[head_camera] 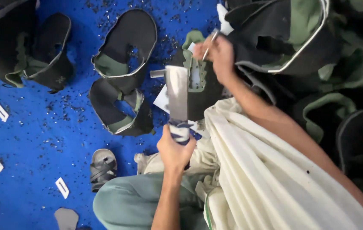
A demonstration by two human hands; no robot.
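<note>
- The left hand had its fingers wrapped tight round the taped handle of a broad flat blade.
- The right hand pinched a thin metal tool over a black-and-green shoe upper.
- That upper sat above the cream cloth, with more uppers lying on the blue floor.

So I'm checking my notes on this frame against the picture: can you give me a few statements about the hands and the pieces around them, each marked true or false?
1. The left hand grips a broad flat tool by its wrapped handle. True.
2. The right hand is empty. False: it holds a thin metal tool.
3. The floor covering is red. False: it is blue.
4. Black and green shoe upper pieces lie on the floor covering. True.
5. A cream cloth lies over the lap. True.
</note>
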